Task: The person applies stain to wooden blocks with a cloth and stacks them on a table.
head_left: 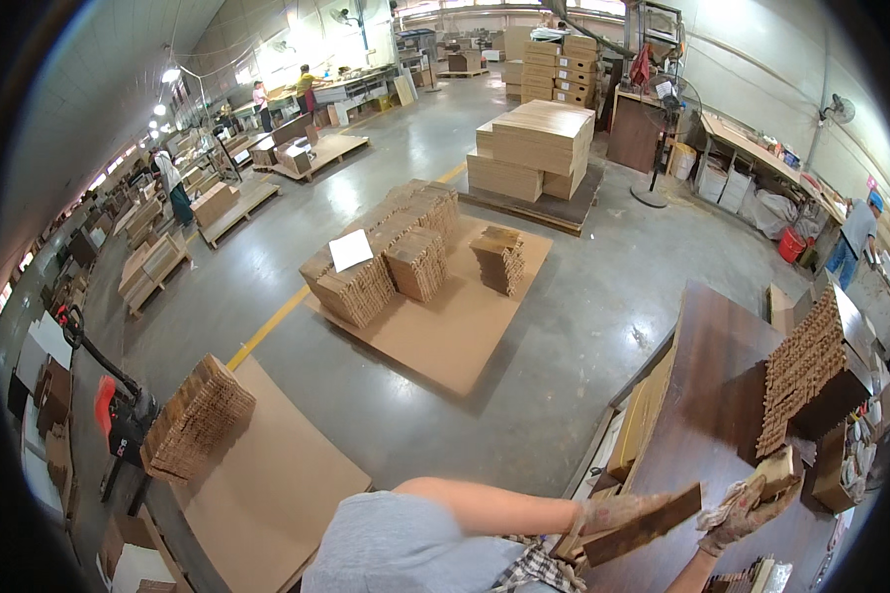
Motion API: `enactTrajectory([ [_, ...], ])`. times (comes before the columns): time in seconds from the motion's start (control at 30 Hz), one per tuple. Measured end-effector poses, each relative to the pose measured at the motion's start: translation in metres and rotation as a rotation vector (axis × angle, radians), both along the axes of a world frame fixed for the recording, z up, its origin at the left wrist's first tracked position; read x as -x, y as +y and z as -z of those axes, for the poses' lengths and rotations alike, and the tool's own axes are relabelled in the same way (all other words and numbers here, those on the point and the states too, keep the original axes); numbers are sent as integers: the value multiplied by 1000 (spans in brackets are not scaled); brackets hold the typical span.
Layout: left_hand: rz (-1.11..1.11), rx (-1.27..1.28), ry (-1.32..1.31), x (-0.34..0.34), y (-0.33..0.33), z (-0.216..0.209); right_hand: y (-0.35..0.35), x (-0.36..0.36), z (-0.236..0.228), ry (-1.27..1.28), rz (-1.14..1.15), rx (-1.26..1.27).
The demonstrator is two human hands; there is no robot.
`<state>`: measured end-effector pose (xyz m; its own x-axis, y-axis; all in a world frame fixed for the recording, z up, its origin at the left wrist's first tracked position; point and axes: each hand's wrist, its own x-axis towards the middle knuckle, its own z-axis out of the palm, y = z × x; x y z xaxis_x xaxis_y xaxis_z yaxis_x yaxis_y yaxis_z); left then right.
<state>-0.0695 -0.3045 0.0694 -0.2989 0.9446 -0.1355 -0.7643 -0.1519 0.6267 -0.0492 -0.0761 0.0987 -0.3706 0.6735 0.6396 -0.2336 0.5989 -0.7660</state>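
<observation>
My left hand point(613, 513), in a soiled work glove, is closed on a narrow dark brown wooden board point(645, 526), tilted over the dark brown worktable point(717, 341). To its right my right hand point(742, 516), also gloved, grips a small tan block point(783, 472) with a light edge. What the block is I cannot make out. Just beyond that hand, a tall stack of wooden strips with jagged ends point(803, 366) leans on the table. Thin pieces point(752, 575) stand in a row at the table's near edge.
On the floor ahead, a brown sheet point(445, 346) bears stacks of wooden pieces point(366, 282). A pallet jack point(119, 415) stands at the left by another stack point(200, 415). Large boards point(534, 138) are piled farther back. A person point(855, 237) stands at the right-hand bench.
</observation>
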Motion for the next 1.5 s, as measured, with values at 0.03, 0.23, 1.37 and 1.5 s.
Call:
enactTrajectory([
  [0.03,-13,31,-98,1,-1,4,-9,-1,0,-35,124,-290],
  [0.23,-269,-215,95,-1,0,14,-106,-27,29,-101,-276,-157],
  [1.37,164,415,2019,17,72,60,-165,-260,30,33,252,501],
  [1.5,196,455,2068,4,63,67,-172,-271,40,-4,366,559],
])
